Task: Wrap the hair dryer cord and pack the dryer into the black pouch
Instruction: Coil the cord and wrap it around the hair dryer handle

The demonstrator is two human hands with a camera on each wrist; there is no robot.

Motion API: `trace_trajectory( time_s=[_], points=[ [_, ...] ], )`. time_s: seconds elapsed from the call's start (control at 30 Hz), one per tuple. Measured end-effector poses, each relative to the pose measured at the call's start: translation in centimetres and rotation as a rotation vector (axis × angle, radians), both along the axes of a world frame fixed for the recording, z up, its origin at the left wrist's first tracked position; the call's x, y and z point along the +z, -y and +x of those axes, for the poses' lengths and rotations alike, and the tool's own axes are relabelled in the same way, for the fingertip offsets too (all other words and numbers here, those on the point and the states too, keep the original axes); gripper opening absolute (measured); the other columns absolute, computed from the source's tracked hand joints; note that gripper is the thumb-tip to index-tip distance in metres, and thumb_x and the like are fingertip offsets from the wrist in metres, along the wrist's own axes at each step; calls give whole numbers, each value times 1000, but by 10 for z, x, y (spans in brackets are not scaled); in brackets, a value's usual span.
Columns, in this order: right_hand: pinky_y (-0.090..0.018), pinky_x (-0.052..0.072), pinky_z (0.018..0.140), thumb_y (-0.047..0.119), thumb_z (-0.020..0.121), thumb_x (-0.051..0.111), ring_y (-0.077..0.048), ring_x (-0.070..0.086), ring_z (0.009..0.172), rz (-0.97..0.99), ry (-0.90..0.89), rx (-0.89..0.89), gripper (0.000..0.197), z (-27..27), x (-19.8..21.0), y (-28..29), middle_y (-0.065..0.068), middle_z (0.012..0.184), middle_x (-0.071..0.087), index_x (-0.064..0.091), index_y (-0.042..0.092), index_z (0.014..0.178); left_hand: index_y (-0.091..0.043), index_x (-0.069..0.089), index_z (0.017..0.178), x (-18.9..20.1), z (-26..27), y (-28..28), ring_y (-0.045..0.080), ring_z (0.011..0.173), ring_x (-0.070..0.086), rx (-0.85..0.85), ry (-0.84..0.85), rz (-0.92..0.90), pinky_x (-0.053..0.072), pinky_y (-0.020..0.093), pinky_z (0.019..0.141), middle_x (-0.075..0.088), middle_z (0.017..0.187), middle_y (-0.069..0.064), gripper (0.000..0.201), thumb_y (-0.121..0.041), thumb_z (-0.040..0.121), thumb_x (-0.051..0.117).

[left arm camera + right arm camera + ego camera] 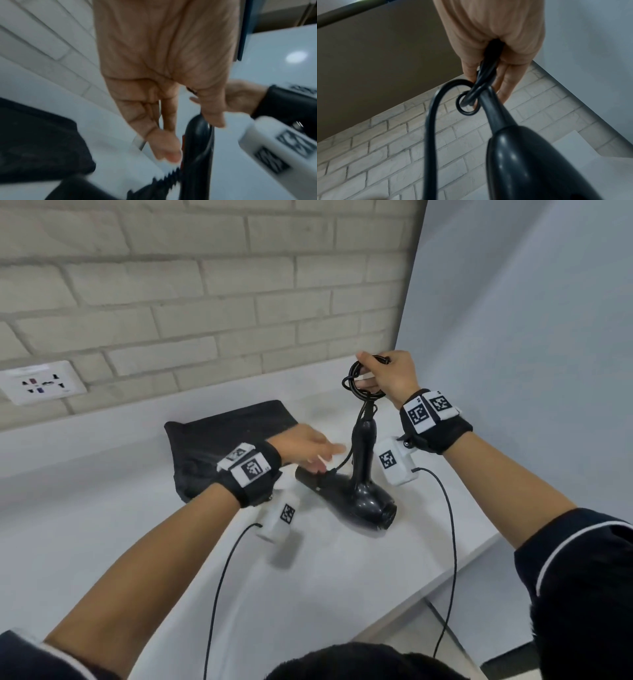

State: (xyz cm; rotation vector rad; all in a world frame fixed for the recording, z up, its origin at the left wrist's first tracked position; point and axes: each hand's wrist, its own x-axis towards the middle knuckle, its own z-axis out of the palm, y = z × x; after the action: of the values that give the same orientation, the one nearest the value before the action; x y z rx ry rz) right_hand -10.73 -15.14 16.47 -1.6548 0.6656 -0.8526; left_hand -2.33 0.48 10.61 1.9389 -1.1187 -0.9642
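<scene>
White table (102, 542) beneath a brick wall (171, 285): the hair dryer (363, 487) stands barrel-down, handle upright, its cord (359, 385) coiled above the handle and pinched in the curled right hand (390, 378). The left hand (305, 450), fingers loosely extended and blurred, holds nothing visible. Judged step: securing the coil; next, lifting the dryer toward the black pouch (226, 440), which lies flat just behind; its contents cannot be seen.

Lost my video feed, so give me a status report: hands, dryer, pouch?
Right hand grips coiled cord above dryer handle. Left hand open, near hair dryer on counter. Black pouch flat behind, unobstructed.
</scene>
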Motion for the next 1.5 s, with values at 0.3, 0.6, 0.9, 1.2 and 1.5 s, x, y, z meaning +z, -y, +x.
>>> trace_trajectory(
  time_s=[0.3,0.6,0.9,1.2,1.5],
  points=[
    [-16,43,36,20,88,61,-7,59,36,-47,-43,21,22,-1,4,-9,-5,64,61,59,0,80,-14,49,62,72,-7,49,23,67,56,382,327,-363,47,29,70,55,62,4,33,-31,89,57],
    [-45,58,68,26,84,66,-21,58,57,-109,-61,-43,33,2,1,-4,-5,60,59,57,13,55,-6,55,70,48,-22,58,11,52,64,427,-298,-518,58,21,61,61,73,11,21,-8,91,54],
    [-15,48,48,28,86,63,-3,59,43,-30,-85,163,31,-9,4,-1,7,45,61,57,10,62,-16,58,83,41,-18,47,4,62,44,278,-833,-472,43,8,50,67,58,-9,21,-20,97,42],
    [-20,53,55,39,87,59,-9,61,60,2,-275,281,31,-28,-5,8,2,77,65,63,10,97,-11,56,79,38,-15,47,8,56,50,324,-938,-492,47,11,51,68,60,-2,21,-13,96,43],
    [-18,52,61,37,93,48,-9,63,60,193,-181,310,34,-37,-19,10,1,67,69,66,12,81,-6,56,79,38,-23,55,10,62,57,384,-920,-528,50,12,55,64,70,4,20,-9,95,45]
  ],
)
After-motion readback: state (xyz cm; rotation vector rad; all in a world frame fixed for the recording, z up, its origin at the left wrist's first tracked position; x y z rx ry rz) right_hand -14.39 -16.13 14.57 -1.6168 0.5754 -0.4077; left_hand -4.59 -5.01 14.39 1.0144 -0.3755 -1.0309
